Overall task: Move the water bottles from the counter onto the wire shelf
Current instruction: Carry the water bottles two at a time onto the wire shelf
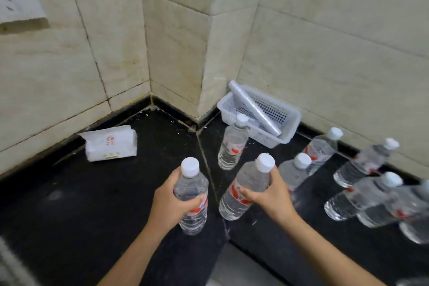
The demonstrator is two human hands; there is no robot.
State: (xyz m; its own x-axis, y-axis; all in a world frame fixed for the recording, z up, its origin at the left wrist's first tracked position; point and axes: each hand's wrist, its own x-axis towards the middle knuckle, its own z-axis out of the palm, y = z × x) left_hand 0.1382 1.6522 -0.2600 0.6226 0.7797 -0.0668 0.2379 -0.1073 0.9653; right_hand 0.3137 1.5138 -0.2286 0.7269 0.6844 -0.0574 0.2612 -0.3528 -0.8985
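clasping a water bottle [192,183] in the left grip [170,202] and a second bottle [249,181] in the right grip [272,195], each round the upper body, probably to carry two at once. held upright over the worktop [92,204]; lifted or resting, cannot tell. leaving other bottles [232,146] standing; no wire shelf in view.

bottles [232,146]: clear plastic | counter [92,204]: glossy black stone | basket [287,132]: white plastic mesh
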